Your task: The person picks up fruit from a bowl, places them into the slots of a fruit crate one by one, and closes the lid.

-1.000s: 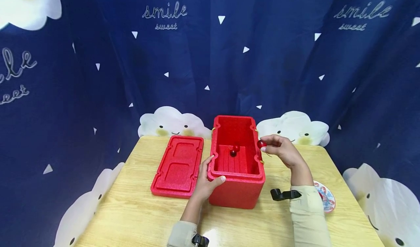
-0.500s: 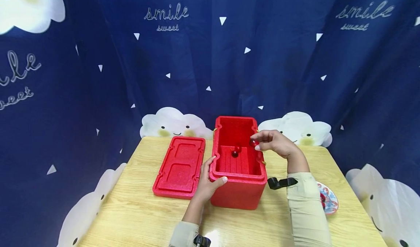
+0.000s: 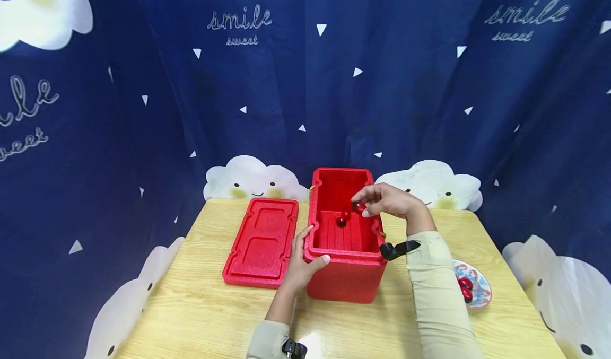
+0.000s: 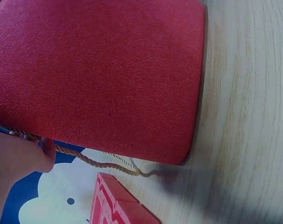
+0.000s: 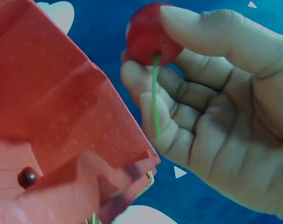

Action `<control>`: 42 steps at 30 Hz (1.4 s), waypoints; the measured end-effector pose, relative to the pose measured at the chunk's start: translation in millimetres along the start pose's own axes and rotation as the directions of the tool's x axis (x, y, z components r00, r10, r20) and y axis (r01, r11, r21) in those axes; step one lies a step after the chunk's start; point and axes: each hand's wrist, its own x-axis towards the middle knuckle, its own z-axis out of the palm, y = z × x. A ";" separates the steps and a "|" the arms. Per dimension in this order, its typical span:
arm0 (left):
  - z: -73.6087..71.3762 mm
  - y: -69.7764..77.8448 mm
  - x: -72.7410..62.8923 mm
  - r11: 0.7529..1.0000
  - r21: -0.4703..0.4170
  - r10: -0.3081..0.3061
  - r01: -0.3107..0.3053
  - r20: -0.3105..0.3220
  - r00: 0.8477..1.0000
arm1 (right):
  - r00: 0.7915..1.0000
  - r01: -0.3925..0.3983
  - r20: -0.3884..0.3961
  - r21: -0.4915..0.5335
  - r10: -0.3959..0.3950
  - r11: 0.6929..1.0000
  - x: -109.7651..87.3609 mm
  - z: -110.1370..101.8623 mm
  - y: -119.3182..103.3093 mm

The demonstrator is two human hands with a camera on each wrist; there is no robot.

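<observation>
A red foam box (image 3: 346, 279) stands uncovered on the table, two dark red cherries (image 3: 341, 222) lying on its floor. My left hand (image 3: 299, 266) holds its near left corner, thumb across the front and fingers along the left side. Above the box's right part, my right hand (image 3: 389, 200) pinches another cherry (image 3: 359, 207) between thumb and fingers. The right wrist view shows this cherry's green stem (image 5: 155, 98) hanging down past the curled fingers. In the left wrist view, a twisted cord (image 4: 90, 161) runs along the box's side beside the left hand.
The red box lid (image 3: 261, 242) lies flat on the wooden table (image 3: 200, 306), left of the box. A patterned plate (image 3: 479, 282) with more cherries (image 3: 465, 290) sits at the right, partly behind the sleeve. A dark blue curtain (image 3: 296, 83) hangs behind.
My right hand has moved left with the cherry, from outside the box's right rim to over its inside. The left hand has kept its place. More of the plate shows.
</observation>
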 end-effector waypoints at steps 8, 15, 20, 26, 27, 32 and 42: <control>-1.8 -1.3 0.3 1.000 -0.012 -0.014 0.014 -0.005 1.000 | 0.994 -0.019 0.109 -0.049 0.024 0.999 18.6 4.3 -2.6; -0.8 -2.6 0.6 1.000 -0.016 0.020 -0.020 -0.005 1.000 | 0.991 -0.079 0.100 -0.124 0.092 0.989 31.4 11.0 -2.5; 0.6 -3.0 1.1 0.999 -0.040 0.035 -0.035 0.007 0.999 | 0.984 -0.121 0.116 -0.113 0.134 0.986 36.8 13.7 0.8; -0.5 -4.1 0.9 0.998 -0.036 0.049 -0.049 0.000 0.999 | 0.976 -0.138 0.154 -0.107 0.153 0.985 43.5 15.9 5.4; -0.6 -4.4 1.0 0.998 -0.034 0.051 -0.051 -0.001 0.999 | 0.974 -0.145 0.158 -0.110 0.161 0.983 44.8 16.2 6.4; -0.4 -4.9 2.0 0.997 -0.044 0.057 -0.057 0.004 0.998 | 0.959 -0.216 0.161 -0.106 0.231 0.971 52.6 16.7 12.2; -1.0 -30.0 9.8 0.997 -0.057 0.052 -0.052 -0.015 0.999 | 0.954 -0.260 0.124 -0.107 0.272 0.960 52.2 20.5 12.5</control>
